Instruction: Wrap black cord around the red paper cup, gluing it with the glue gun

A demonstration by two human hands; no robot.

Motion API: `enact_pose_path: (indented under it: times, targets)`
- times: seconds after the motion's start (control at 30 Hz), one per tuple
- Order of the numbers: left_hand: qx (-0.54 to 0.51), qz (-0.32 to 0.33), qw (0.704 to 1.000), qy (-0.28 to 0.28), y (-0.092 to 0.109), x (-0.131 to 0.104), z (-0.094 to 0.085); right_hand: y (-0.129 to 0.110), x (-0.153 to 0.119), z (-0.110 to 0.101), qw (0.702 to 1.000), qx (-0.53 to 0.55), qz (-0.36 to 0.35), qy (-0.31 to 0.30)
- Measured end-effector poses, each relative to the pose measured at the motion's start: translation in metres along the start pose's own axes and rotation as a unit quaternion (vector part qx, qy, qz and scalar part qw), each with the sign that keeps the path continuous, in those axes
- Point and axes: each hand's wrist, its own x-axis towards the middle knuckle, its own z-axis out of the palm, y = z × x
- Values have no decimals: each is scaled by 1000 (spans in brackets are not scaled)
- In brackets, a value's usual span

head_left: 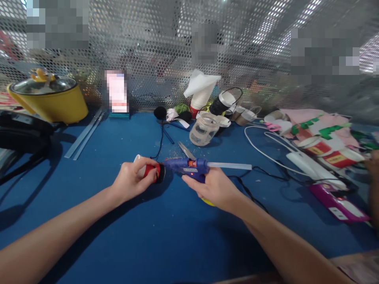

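Note:
My left hand (137,175) grips a red and white paper cup (151,172) lying on its side, with black yarn wound round its right end. Closed round the handle of a blue glue gun (197,167) is my right hand (214,187). The gun's nozzle points left, at or very near the black-wrapped end of the cup; I cannot tell if they touch. A clear glue stick (231,165) sticks out of the gun's back, and a small red light glows on its side. Scissors (186,150) lie partly hidden behind the gun. A black strand (161,140) runs from the cup to a black yarn ball (160,113).
A clear plastic jar (204,129), stacked paper cups (201,98) and a black-wrapped cup (222,101) stand at the back. Left are glue sticks (85,134), a yellow pot (56,102) and a propped phone (117,92). Cables and a purple power strip (337,203) lie right.

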Motion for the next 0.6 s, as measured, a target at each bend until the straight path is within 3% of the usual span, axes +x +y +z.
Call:
enact_pose_path:
  times: [0.33,0.6]
  targets:
    - [15,2,1000,-13,-2,-1,0,0,3,1,999,35,-3,-6]
    - [-2,-32,999,-13,-2,0,0,1,-2,0,998,-17,-49,32]
